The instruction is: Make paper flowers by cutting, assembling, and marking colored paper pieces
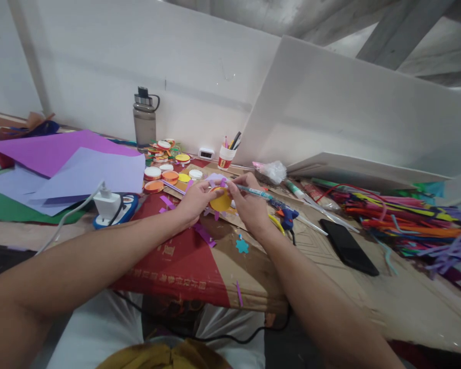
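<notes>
A round yellow paper disc (220,201) with purple paper pieces at its edge is up in front of me, over the cardboard. My left hand (196,201) grips its left side between thumb and fingers. At the disc's right edge, the fingers of my right hand (250,206) are closed, with a light-blue patterned pen (256,192) lying across them. Whether those fingertips also pinch a purple piece, I cannot tell. Purple paper strips (204,236) lie below my left hand. Nearer me is a teal gear-shaped piece (242,245).
A blue glue gun (287,217) and a black phone (348,247) lie to the right, before a heap of colourful strips (411,220). Round discs (170,177), a bottle (144,123) and a pen cup (226,157) stand behind. Purple sheets (96,174) and a plugged-in power strip (117,210) are left.
</notes>
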Demonstrator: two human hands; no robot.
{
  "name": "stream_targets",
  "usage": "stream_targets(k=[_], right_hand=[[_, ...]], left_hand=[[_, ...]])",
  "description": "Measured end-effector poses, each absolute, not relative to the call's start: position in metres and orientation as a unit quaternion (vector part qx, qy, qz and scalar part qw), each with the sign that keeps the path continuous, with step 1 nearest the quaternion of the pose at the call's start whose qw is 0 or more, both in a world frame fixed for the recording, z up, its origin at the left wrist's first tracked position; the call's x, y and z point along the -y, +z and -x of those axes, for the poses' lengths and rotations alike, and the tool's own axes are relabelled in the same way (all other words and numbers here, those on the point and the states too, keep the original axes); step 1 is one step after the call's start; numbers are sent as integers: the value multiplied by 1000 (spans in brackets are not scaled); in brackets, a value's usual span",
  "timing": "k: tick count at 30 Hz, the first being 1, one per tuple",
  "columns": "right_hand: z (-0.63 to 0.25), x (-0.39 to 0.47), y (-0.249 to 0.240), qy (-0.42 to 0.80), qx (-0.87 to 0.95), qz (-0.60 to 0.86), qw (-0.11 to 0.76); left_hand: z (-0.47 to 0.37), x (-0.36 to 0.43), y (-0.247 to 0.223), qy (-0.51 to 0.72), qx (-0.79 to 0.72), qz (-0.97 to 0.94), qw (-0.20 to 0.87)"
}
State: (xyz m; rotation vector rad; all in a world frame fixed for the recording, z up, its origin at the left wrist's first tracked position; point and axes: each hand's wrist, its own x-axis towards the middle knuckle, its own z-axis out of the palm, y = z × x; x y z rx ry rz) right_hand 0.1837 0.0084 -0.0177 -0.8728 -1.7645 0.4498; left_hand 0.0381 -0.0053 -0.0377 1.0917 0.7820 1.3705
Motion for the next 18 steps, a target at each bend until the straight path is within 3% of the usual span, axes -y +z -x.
stream_targets(k=[6, 18], right_hand=[[-184, -13, -22, 231, 714, 357, 556], [-184, -12, -22, 202, 724, 365, 549]], left_hand=[[-37, 3, -39, 591, -348, -443, 578], [-38, 4, -37, 595, -353, -431, 580]])
